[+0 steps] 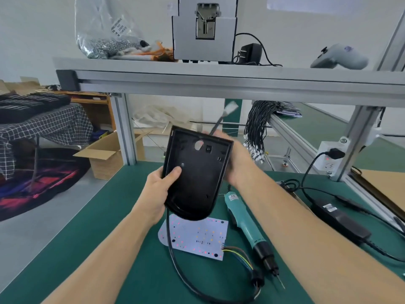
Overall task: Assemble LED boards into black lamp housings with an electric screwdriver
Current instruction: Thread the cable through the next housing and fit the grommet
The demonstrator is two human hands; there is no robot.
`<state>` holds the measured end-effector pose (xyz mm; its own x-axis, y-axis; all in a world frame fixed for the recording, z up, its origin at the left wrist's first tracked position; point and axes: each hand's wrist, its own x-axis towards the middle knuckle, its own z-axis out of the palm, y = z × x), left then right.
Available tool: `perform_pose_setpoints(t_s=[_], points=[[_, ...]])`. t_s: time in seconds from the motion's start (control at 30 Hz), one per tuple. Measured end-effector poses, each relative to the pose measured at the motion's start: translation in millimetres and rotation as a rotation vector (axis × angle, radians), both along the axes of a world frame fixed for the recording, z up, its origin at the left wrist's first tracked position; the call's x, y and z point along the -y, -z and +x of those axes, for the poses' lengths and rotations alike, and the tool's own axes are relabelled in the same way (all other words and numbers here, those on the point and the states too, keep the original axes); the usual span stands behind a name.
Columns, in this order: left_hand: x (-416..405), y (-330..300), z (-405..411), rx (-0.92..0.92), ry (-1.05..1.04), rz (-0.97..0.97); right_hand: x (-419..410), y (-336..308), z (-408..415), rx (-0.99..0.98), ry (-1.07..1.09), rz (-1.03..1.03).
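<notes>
I hold a black lamp housing [197, 172] up above the green table, its hollow inside facing me. My left hand [160, 189] grips its lower left edge with the thumb inside. My right hand [236, 159] holds its upper right edge from behind; a thin cable with a white connector [230, 107] sticks up from there, blurred. Below the housing a white LED board [197, 238] lies flat on the table, with coloured wires [238, 255] and a black cable [175, 260] leading off it. A teal electric screwdriver [245, 224] lies to the right of the board, bit pointing toward me.
A black power adapter [341, 220] and its cords lie at the right, plugged into a white socket [331, 156]. Bundles of black wires [258, 128] hang from the rail behind. The aluminium shelf [219, 77] overhead carries a grey machine [203, 29] and a bag [105, 29]. A cardboard box [105, 156] stands left.
</notes>
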<state>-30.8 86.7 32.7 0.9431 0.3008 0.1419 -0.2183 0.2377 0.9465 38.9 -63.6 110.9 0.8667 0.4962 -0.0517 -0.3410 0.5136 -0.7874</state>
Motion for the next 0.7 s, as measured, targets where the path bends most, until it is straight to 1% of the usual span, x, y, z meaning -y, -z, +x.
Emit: perform_pose_setpoints(t_s=[0.07, 0.13, 0.17, 0.23, 0.3, 0.33, 0.4, 0.43, 0.5, 0.6, 0.63, 0.7], points=[[-2.6, -5.6, 3.4, 0.038, -0.039, 0.116, 8.9, -3.5, -1.0, 0.169, 0.07, 0.065], [-5.3, -12.5, 7.4, 0.066, -0.093, 0.269, 16.6, -0.6, -4.5, 0.326, 0.125, 0.047], [-5.7, -15.3, 9.2, 0.075, -0.118, 0.359, 20.6, 2.5, -7.4, 0.407, 0.195, 0.014], [-7.8, -17.9, 11.6, 0.09, -0.192, 0.525, 32.8, 8.8, -8.5, 0.581, 0.432, -0.107], [-11.7, -15.5, 10.6, 0.103, -0.348, 0.588, 50.5, 10.8, -8.1, 0.718, 0.644, -0.232], [-15.3, -13.7, 8.8, 0.092, -0.455, 0.559, 59.1, 10.9, -9.0, 0.747, 0.707, -0.251], [-25.1, -8.6, 3.7, 0.044, -0.642, 0.36, 71.9, 12.3, -12.8, 0.782, 0.762, -0.27], [-29.5, -8.0, 1.0, 0.016, -0.675, 0.23, 73.4, 13.3, -16.6, 0.81, 0.766, -0.318], [-33.5, -8.7, -4.1, -0.026, -0.641, 0.027, 67.0, 17.7, -28.3, 0.884, 0.691, -0.475], [-20.9, -14.1, -11.4, -0.065, -0.572, -0.045, 45.4, 22.8, -45.9, 0.964, 0.512, -0.66], [-14.0, -14.8, -13.7, -0.07, -0.564, -0.039, 37.6, 24.8, -50.9, 0.999, 0.478, -0.741], [-0.4, -13.0, -17.6, -0.054, -0.536, 0.022, 22.0, 27.9, -58.7, 1.076, 0.484, -0.905]])
